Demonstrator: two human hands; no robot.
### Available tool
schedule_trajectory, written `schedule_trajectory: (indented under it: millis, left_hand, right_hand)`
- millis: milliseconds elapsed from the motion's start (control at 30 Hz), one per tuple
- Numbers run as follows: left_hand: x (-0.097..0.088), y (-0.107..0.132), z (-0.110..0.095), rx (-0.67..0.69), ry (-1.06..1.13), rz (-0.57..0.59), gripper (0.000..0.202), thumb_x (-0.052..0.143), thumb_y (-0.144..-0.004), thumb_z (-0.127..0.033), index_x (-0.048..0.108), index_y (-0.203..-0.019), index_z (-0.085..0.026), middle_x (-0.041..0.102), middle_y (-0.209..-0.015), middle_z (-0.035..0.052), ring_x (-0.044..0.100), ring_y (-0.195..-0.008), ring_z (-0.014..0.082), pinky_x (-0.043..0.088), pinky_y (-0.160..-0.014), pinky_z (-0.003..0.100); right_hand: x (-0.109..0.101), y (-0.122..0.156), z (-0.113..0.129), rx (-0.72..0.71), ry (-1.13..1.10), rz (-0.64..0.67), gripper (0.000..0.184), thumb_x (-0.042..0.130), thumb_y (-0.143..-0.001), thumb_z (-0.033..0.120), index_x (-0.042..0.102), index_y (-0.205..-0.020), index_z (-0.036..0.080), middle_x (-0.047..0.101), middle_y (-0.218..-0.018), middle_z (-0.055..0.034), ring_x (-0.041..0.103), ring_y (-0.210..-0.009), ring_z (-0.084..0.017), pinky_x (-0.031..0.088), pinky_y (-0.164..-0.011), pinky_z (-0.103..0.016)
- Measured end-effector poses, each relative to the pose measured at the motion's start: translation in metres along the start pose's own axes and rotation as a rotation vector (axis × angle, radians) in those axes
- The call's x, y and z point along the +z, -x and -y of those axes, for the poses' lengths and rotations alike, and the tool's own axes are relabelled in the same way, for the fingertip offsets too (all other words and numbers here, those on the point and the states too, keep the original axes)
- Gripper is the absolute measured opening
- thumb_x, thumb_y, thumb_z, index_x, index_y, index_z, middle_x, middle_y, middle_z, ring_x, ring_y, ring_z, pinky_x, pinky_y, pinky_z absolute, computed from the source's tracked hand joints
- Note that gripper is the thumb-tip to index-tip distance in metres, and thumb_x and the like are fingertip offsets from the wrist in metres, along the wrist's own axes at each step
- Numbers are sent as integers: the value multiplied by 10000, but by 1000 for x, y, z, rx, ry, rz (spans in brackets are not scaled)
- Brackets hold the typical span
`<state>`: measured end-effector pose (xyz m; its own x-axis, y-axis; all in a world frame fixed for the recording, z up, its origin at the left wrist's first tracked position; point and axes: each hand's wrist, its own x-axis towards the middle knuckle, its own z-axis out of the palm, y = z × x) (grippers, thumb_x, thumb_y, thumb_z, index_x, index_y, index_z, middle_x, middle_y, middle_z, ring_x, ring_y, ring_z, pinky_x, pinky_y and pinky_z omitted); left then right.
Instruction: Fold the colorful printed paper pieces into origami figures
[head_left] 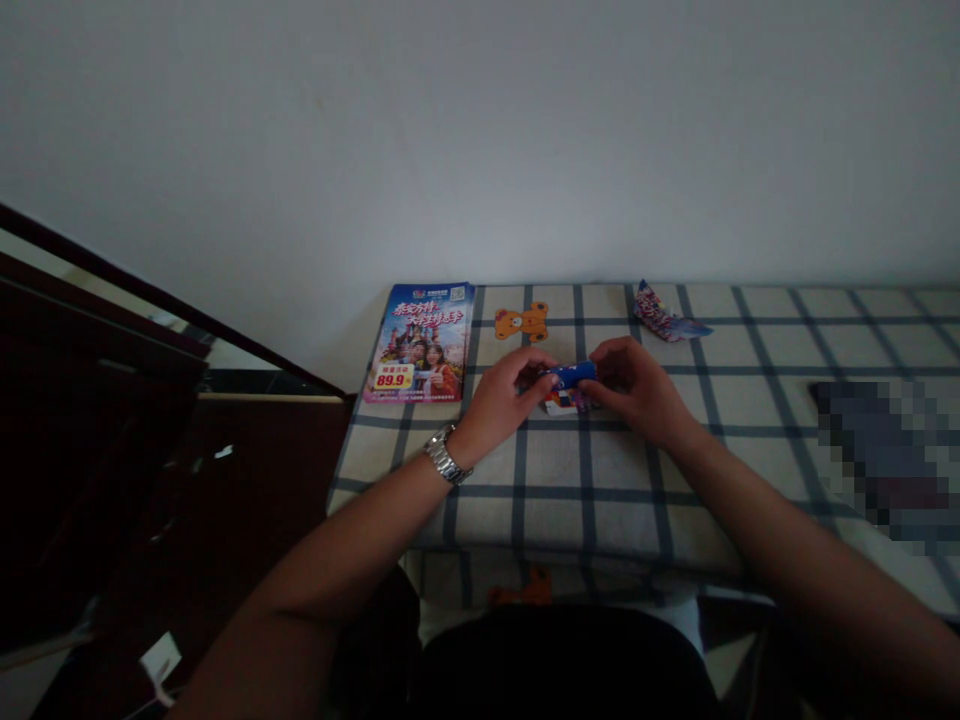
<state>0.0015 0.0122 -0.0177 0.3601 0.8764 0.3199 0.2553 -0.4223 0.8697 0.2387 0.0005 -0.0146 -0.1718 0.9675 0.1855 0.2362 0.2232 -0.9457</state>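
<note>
Both my hands meet over the middle of a checked tablecloth (600, 480). My left hand (504, 398), with a metal watch (447, 456) on its wrist, pinches the left end of a small folded piece of blue printed paper (573, 375). My right hand (637, 388) grips its right end with curled fingers. The paper is held just above the cloth. A bit of the same coloured paper (564, 404) shows below it between the hands.
A stack of colourful leaflets (420, 342) lies at the table's far left corner. An orange bear-shaped figure (522, 322) lies beside it. A folded paper shape (664, 316) sits at the back. A blurred dark patch (885, 450) lies on the right. A dark wooden cabinet (90, 430) stands to the left.
</note>
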Motion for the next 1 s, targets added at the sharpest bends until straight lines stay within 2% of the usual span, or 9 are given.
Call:
schedule_trajectory:
  millis: [133,300,400,733,1000]
  left_hand:
    - [-1,-1,-1,35,-1,-14,146,682,-1015,-308,676,-1117,-203,731,-1034,30,712,-901,148,587,-852,280]
    - [-1,-1,-2,44,-10,-26,127,696,-1005,-279,684,-1108,-205,732,-1027,30,707,-899,145,588,-852,278]
    - [-1,0,-3,39,3,-26,130,702,-1001,-283,690,-1106,-206,734,-1032,31,708,-908,142,586,-852,273]
    - [0,-2,-2,-67,247,-25,300,772,-947,-432,700,-1109,-189,739,-1029,50,718,-938,152,594,-843,263]
    - [0,-1,-1,-116,300,7,329,754,-946,-494,707,-1074,-194,749,-1018,56,718,-929,161,595,-851,288]
  right_hand:
    - [-1,-1,1,48,-60,17,420,807,-865,468,646,-1188,253,721,-951,-29,699,-839,-200,591,-764,-337]
    - [-3,0,3,86,14,35,334,760,-896,536,727,-1009,224,754,-898,-43,693,-771,-207,583,-705,-336]
    - [-4,1,5,79,18,28,338,752,-898,547,740,-991,222,762,-881,-37,686,-743,-203,572,-680,-329]
    - [-5,1,12,79,18,-29,351,770,-880,562,758,-924,214,750,-822,-32,673,-735,-195,567,-675,-318]
    - [-7,2,9,99,-44,-66,317,784,-885,547,759,-944,237,747,-828,-32,679,-743,-205,580,-685,-337]
